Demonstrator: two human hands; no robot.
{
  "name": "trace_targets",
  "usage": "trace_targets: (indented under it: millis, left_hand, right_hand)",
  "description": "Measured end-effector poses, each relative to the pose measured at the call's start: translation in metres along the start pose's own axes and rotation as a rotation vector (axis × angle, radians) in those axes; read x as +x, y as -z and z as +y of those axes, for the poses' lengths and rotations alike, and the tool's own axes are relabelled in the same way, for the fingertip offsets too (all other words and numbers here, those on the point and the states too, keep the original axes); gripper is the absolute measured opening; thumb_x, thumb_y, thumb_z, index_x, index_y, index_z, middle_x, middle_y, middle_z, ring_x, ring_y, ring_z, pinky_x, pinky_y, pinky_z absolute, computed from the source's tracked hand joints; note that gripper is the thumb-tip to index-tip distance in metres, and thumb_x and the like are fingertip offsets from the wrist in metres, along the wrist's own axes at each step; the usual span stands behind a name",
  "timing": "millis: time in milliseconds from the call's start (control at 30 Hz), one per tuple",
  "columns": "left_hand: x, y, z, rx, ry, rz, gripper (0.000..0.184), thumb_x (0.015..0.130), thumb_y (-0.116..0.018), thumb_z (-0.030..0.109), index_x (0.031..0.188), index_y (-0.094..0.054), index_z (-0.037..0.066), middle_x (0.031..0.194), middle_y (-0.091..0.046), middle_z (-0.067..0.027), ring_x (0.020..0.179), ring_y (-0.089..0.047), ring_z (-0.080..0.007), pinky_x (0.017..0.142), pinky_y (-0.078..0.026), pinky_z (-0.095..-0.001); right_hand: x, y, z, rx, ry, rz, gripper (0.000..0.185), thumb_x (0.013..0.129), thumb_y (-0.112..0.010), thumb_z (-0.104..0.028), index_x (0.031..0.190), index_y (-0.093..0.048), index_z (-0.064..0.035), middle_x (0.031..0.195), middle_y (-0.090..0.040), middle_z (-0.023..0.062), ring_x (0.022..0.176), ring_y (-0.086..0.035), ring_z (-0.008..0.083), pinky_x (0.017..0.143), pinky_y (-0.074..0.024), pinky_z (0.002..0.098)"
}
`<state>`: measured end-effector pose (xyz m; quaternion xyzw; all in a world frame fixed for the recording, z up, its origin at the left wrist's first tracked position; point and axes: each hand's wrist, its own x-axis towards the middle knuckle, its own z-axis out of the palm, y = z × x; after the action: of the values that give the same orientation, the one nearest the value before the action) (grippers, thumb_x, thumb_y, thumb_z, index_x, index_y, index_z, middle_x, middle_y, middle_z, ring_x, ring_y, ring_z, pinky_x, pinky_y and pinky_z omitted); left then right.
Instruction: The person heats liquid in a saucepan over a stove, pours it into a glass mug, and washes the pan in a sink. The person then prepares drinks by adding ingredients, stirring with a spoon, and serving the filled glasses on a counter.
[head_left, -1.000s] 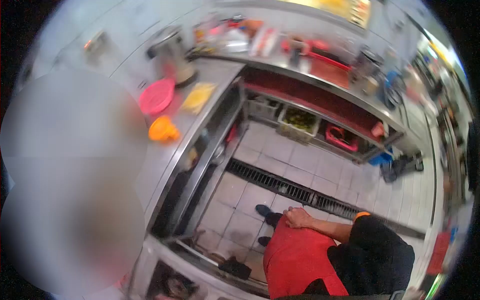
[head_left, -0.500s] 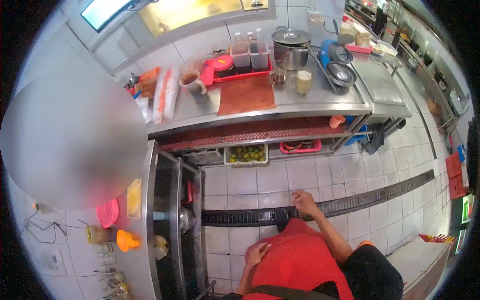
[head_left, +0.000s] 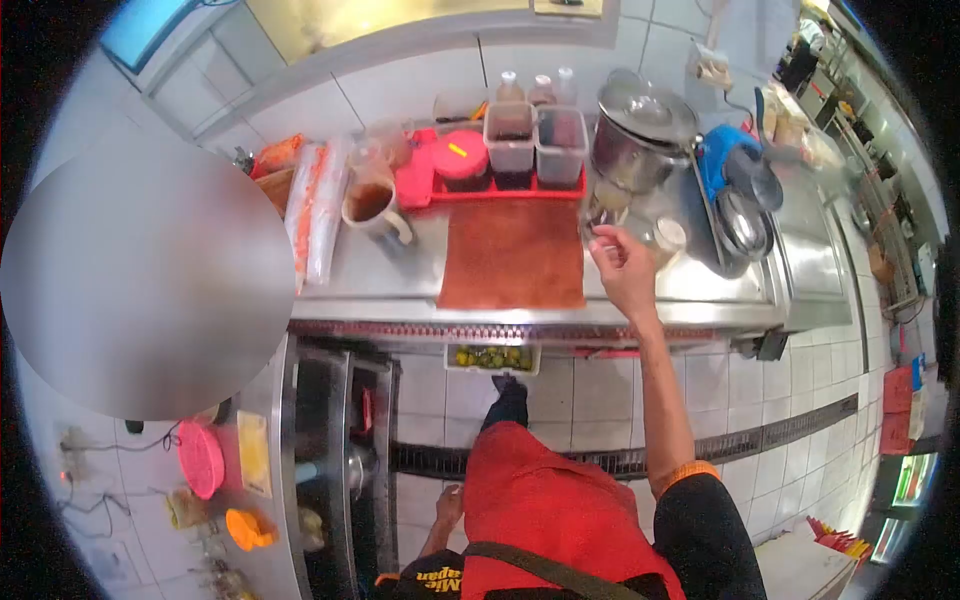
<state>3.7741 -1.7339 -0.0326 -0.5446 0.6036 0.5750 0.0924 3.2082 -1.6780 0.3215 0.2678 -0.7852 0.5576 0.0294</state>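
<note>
Over the steel counter [head_left: 400, 275], my right hand [head_left: 624, 268] reaches out with its fingers curled near a glass [head_left: 607, 212]. Whether it touches the glass is hard to tell. Just right of the hand stands a glass mug with a pale drink [head_left: 667, 238]. A brown cloth [head_left: 514, 255] lies flat to the left of the hand. Low beside the red apron [head_left: 545, 500] hangs my left hand [head_left: 450, 503], partly hidden, away from any object.
A red tray [head_left: 520, 193] holds tubs. Behind the glasses is a lidded steel pot [head_left: 640, 135]. A brown-filled jug [head_left: 375, 215] stands left. Pans [head_left: 745, 215] sit on the right. Below the counter is a crate of green fruit [head_left: 492, 358].
The view has swung from the side counter and come closer to the steel counter. My right hand has moved from the apron out over the counter; my left hand has dropped beside the apron.
</note>
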Motion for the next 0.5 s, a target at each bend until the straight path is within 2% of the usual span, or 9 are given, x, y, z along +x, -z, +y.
trace_targets:
  millis: [33, 67, 100, 167, 233, 300, 433, 500]
  left_hand:
    - [0.022, 0.001, 0.007, 0.207, -0.168, 0.144, 0.042, 0.088, -0.059, 0.040, 0.109, -0.062, 0.003, 0.098, -0.067, -0.0149, 0.098, -0.063, -0.0248, 0.088, -0.047, -0.0373]
    - [0.036, -0.002, 0.025, -0.249, -0.339, 0.275, 0.028, 0.088, -0.062, 0.028, 0.097, -0.064, 0.002, 0.083, -0.068, -0.0114, 0.081, -0.067, -0.0252, 0.074, -0.051, -0.0364]
    - [0.032, 0.003, 0.079, -0.146, -0.341, 0.301, 0.026, 0.088, -0.062, 0.026, 0.097, -0.064, 0.002, 0.083, -0.068, -0.0119, 0.080, -0.067, -0.0258, 0.072, -0.051, -0.0365]
    - [-0.001, 0.017, 0.240, 0.061, -0.339, 0.355, 0.022, 0.088, -0.062, 0.022, 0.097, -0.063, 0.002, 0.083, -0.068, -0.0131, 0.078, -0.066, -0.0269, 0.069, -0.051, -0.0367]
    - [0.004, 0.014, 0.332, 0.031, -0.657, 0.380, 0.019, 0.087, -0.063, 0.018, 0.096, -0.064, 0.002, 0.079, -0.066, -0.0143, 0.074, -0.065, -0.0288, 0.067, -0.050, -0.0377]
    - [0.015, 0.004, 0.399, 0.077, -0.755, 0.261, 0.017, 0.086, -0.064, 0.016, 0.095, -0.065, 0.003, 0.083, -0.065, -0.0159, 0.078, -0.064, -0.0297, 0.070, -0.050, -0.0366]
    - [0.011, -0.045, 0.521, 0.148, -1.022, -0.028, 0.025, 0.087, -0.063, 0.022, 0.099, -0.064, 0.000, 0.101, -0.063, -0.0170, 0.093, -0.062, -0.0317, 0.078, -0.050, -0.0389]
    - [0.020, -0.082, 0.555, 0.129, -1.037, -0.363, 0.038, 0.089, -0.060, 0.026, 0.115, -0.057, -0.002, 0.118, -0.057, -0.0216, 0.110, -0.056, -0.0347, 0.091, -0.045, -0.0406]
  right_hand:
    - [0.025, -0.007, 0.001, -0.016, 0.011, 0.001, 0.021, 0.082, -0.066, -0.012, 0.101, -0.065, -0.0021, 0.078, -0.067, 0.0069, 0.064, -0.062, 0.0112, 0.060, -0.0498, 0.0246]
    - [0.046, -0.013, 0.004, -0.026, -0.008, 0.023, 0.021, 0.082, -0.067, -0.012, 0.101, -0.065, -0.0022, 0.078, -0.067, 0.0069, 0.063, -0.061, 0.0112, 0.059, -0.0492, 0.0248]
    - [0.066, -0.019, 0.004, -0.036, -0.028, 0.042, 0.022, 0.082, -0.067, -0.012, 0.101, -0.065, -0.0022, 0.078, -0.067, 0.0070, 0.062, -0.060, 0.0112, 0.058, -0.0487, 0.0250]
    - [0.103, -0.027, -0.009, -0.107, 0.035, 0.049, 0.022, 0.081, -0.068, -0.011, 0.100, -0.065, -0.0024, 0.077, -0.066, 0.0071, 0.061, -0.060, 0.0122, 0.058, -0.0482, 0.0261]
    - [0.133, -0.033, -0.007, -0.194, 0.103, 0.049, 0.020, 0.080, -0.068, -0.010, 0.099, -0.065, -0.0026, 0.077, -0.066, 0.0070, 0.062, -0.060, 0.0131, 0.059, -0.0485, 0.0267]
    - [0.158, -0.045, -0.014, -0.177, 0.130, 0.031, 0.020, 0.080, -0.068, -0.009, 0.099, -0.065, -0.0028, 0.077, -0.065, 0.0078, 0.062, -0.061, 0.0144, 0.060, -0.0488, 0.0278]
    - [0.208, -0.090, -0.015, -0.098, 0.212, -0.043, 0.022, 0.077, -0.069, -0.007, 0.099, -0.065, -0.0031, 0.076, -0.063, 0.0088, 0.064, -0.061, 0.0153, 0.060, -0.0488, 0.0279]
    - [0.238, -0.115, -0.021, -0.191, 0.319, -0.204, 0.022, 0.077, -0.067, -0.006, 0.098, -0.065, -0.0028, 0.078, -0.064, 0.0117, 0.068, -0.063, 0.0230, 0.063, -0.0505, 0.0339]
